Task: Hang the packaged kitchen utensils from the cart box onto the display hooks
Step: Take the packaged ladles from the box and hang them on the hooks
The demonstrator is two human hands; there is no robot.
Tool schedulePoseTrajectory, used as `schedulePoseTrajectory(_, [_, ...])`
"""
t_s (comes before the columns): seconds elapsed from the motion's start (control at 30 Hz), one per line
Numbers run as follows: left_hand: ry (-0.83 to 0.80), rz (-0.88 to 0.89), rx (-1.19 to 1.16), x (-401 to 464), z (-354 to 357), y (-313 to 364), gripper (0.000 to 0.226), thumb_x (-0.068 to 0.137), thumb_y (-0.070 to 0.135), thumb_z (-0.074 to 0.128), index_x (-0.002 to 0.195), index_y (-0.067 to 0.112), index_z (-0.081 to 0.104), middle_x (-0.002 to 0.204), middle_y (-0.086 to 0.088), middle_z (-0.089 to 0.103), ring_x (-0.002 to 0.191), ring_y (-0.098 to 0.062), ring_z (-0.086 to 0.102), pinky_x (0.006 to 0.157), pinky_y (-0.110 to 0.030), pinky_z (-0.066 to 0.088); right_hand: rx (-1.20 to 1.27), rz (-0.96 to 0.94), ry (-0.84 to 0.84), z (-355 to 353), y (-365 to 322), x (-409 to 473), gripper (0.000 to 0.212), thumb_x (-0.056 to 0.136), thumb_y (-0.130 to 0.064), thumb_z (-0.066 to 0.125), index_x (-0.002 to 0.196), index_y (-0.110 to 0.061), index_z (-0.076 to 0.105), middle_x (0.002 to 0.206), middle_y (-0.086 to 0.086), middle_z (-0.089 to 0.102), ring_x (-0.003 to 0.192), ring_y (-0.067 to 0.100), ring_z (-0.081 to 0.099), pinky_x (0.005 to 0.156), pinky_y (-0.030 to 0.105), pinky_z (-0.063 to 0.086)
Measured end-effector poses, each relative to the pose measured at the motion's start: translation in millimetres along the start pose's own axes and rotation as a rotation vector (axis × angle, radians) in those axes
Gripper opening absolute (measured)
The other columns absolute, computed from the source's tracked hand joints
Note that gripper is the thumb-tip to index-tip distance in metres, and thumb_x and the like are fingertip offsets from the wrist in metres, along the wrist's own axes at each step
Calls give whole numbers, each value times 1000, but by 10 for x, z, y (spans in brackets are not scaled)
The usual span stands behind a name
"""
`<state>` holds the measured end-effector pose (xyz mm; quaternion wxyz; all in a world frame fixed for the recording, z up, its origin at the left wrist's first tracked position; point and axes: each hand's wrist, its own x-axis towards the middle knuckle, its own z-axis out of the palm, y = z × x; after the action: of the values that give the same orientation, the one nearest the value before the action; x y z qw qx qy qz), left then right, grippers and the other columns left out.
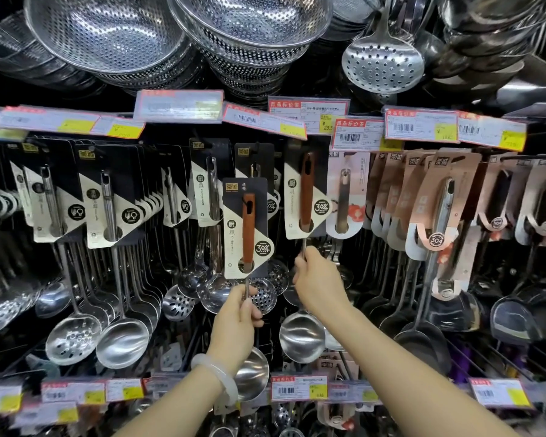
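Observation:
My left hand (pixel 238 313) grips the steel shaft of a packaged ladle (pixel 247 228) with a brown wooden handle on a black and cream card; its bowl (pixel 252 373) shows behind my wrist. The card is held upright in front of the hooks, lower than the hung ones. My right hand (pixel 316 279) grips the shaft of a second, matching wooden-handled ladle (pixel 304 193), whose card sits up at the hook row, its bowl (pixel 301 335) hanging below my hand. The cart box is out of view.
Rows of carded ladles and skimmers hang left (pixel 108 197) and right (pixel 443 200) on hooks under price tags (pixel 356 134). Steel colanders (pixel 252 29) and a slotted skimmer (pixel 382 61) sit on the shelf above. A lower price rail (pixel 298 387) runs across near my forearms.

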<state>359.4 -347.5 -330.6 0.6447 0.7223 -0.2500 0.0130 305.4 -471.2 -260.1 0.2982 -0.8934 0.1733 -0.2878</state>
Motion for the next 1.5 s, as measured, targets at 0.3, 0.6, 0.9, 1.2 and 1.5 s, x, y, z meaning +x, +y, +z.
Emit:
schedulePoseTrajectory(0.3, [8, 1, 6, 20, -6, -11, 30, 97, 11, 33, 88, 35, 49, 69, 1, 55, 63, -12, 60, 73, -33, 50, 36, 34, -28, 55, 19, 8, 11, 98, -19, 33, 90, -15, 40, 98, 19, 66, 93, 37, 61, 82, 51, 51])
schedulePoseTrajectory(0.6, [14, -9, 14, 13, -47, -14, 30, 97, 10, 33, 89, 33, 50, 70, 0, 55, 63, -12, 59, 77, -36, 51, 55, -86, 91, 10, -62, 23, 19, 99, -21, 33, 95, -8, 47, 87, 16, 66, 79, 35, 61, 74, 49, 51])
schedulePoseTrajectory(0.9, [0, -13, 0, 9, 2, 2, 29, 97, 10, 32, 89, 33, 49, 69, 0, 54, 64, -14, 58, 76, -34, 49, -62, -68, 61, 4, -16, 94, 12, 97, -14, 37, 84, -14, 36, 78, 2, 52, 74, 28, 49, 63, 34, 36])
schedulePoseTrajectory(1.2, [-4, -11, 1, 15, 17, -15, 31, 97, 10, 32, 88, 35, 49, 69, 0, 55, 64, -14, 59, 75, -36, 50, 91, -7, -25, 56, -18, 144, 18, 96, -19, 33, 87, -8, 44, 89, 18, 64, 86, 39, 61, 81, 51, 50])
schedulePoseTrajectory(1.5, [26, -21, 12, 7, -56, -70, 32, 97, 10, 34, 90, 35, 51, 69, 1, 56, 65, -13, 58, 78, -38, 51, 105, 78, -89, 137, 49, 455, 10, 90, -8, 37, 82, -11, 42, 98, 22, 63, 92, 39, 62, 82, 54, 52])
